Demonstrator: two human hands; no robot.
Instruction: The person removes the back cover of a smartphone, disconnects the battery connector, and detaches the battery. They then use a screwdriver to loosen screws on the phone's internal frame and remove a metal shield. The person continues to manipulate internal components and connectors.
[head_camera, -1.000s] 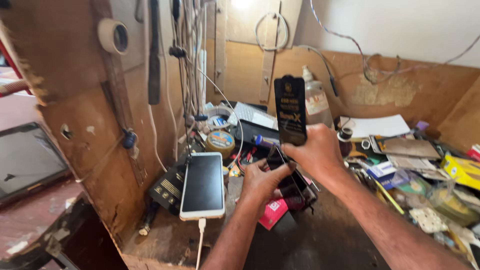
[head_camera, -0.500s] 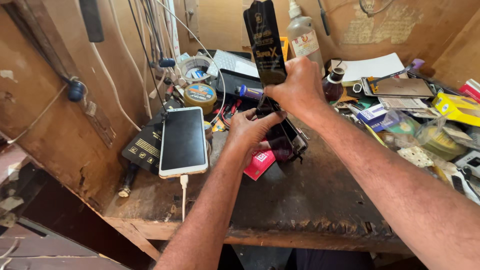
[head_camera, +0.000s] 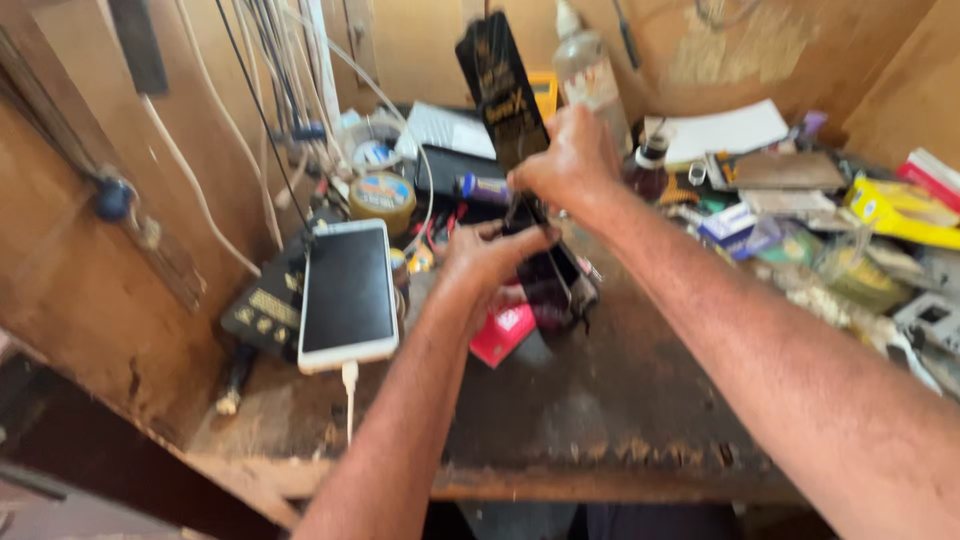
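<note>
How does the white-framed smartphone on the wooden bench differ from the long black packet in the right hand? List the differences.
The white-framed smartphone lies flat on the wooden bench; the long black packet is held upright by the right hand. The smartphone has a white cable plugged in; the packet has none. The packet is narrower. Both show dark rectangular faces.

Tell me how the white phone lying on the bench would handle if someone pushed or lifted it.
The white phone looks flat and rigid, so it would likely slide rather than roll. Its glossy glass face suggests it is slippery and fragile. A white cable is plugged into its near end, so it would probably tug when lifted. It lies partly on a black box, so it may rock.
</note>
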